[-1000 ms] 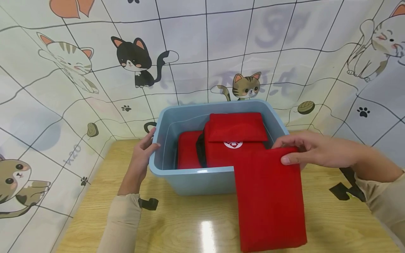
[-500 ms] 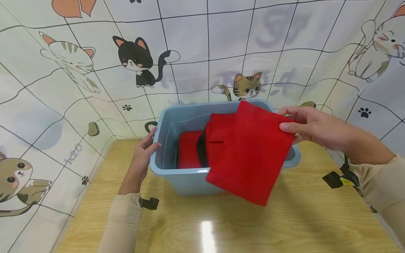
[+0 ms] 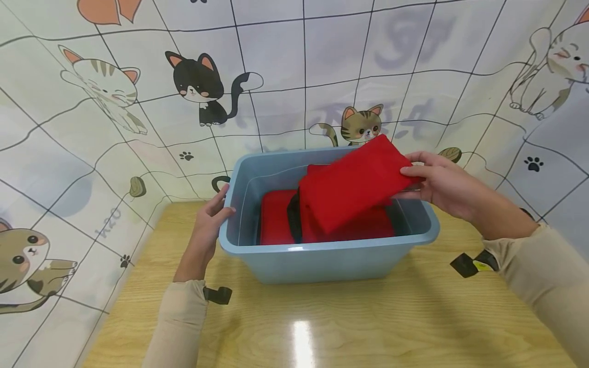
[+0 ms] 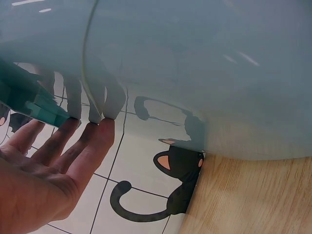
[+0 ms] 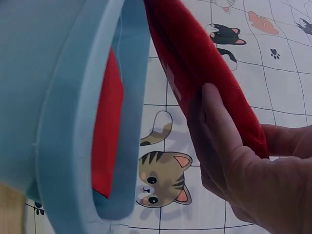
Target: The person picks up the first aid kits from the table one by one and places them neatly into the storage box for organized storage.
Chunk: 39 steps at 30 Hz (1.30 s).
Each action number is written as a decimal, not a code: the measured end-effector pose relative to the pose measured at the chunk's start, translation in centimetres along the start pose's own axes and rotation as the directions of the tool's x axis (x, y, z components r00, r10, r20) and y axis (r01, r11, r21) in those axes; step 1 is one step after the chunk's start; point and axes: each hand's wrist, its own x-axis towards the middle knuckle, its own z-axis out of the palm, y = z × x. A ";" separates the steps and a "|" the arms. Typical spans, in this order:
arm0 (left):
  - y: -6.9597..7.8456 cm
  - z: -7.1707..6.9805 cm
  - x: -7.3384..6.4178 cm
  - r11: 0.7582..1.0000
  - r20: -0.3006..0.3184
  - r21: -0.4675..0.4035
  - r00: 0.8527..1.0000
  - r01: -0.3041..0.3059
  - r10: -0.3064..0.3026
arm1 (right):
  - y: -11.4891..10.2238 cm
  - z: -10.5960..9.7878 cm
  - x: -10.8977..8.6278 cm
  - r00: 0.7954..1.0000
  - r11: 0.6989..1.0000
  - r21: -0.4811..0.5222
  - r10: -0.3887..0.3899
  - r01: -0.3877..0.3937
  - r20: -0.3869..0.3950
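My right hand (image 3: 444, 186) pinches a flat red fabric pouch (image 3: 354, 181) by its right end, thumb on the upper face and fingers beneath. The pouch is tilted above the blue plastic bin (image 3: 322, 263). In the right wrist view, a zipper line and part of a white mark show on the pouch (image 5: 204, 53). My left hand (image 3: 207, 227) holds the bin's left end, thumb over the rim and fingertips against the outer wall. Inside the bin lie a red case (image 3: 277, 220) and a red bag with a black strap (image 3: 294, 217), partly hidden by the pouch.
The bin stands on a wooden table (image 3: 257, 327) close to a wall (image 3: 276, 66) covered in cat-patterned sheeting. Another patterned wall side (image 3: 60, 168) rises at the left. Black wrist straps (image 3: 216, 295) sit at the sleeve cuffs.
My right hand has brought the red pouch from in front of the bin up and back over it, turning it from hanging to slanting. My left hand stays at the bin's left rim.
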 end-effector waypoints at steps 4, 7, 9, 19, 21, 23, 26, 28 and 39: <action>-0.1 0.0 0.0 1.000 -0.003 0.001 1.000 -0.007 0.007 | 0.7 0.4 0.4 1.000 0.999 0.040 0.030 -0.030 -0.003; -0.2 0.1 0.1 1.000 -0.007 0.001 1.000 -0.004 0.004 | 1.1 0.7 0.5 0.999 0.998 0.033 0.048 -0.048 -0.009; -0.1 0.0 0.0 1.000 -0.006 0.001 1.000 -0.001 0.001 | 1.4 0.9 0.6 0.998 0.998 0.024 0.060 -0.060 -0.008; 0.0 0.2 0.0 1.000 0.006 -0.005 1.000 0.014 -0.014 | 1.8 1.3 -0.2 0.994 0.974 -0.227 -0.013 -0.012 -0.108; 0.0 0.2 0.1 1.000 0.003 -0.006 1.000 0.016 -0.016 | 1.7 1.2 -0.5 0.986 0.940 -0.341 -0.064 0.007 -0.155; 0.0 0.2 0.1 1.000 0.003 -0.002 1.000 0.014 -0.014 | 1.7 1.0 -0.7 0.979 0.920 -0.391 -0.104 0.028 -0.175; 0.0 0.0 0.1 1.000 0.005 0.005 1.000 0.007 -0.007 | 1.8 0.8 -1.0 0.978 0.912 -0.407 -0.129 0.051 -0.165; -0.1 -0.1 0.1 1.000 0.012 0.010 1.000 0.000 0.000 | 2.0 0.6 -1.0 0.978 0.906 -0.418 -0.139 0.064 -0.152; -0.3 -1.6 0.4 0.988 0.031 0.132 0.997 -0.079 0.075 | 3.1 -0.1 -0.6 0.939 0.793 -0.580 -0.317 0.186 -0.132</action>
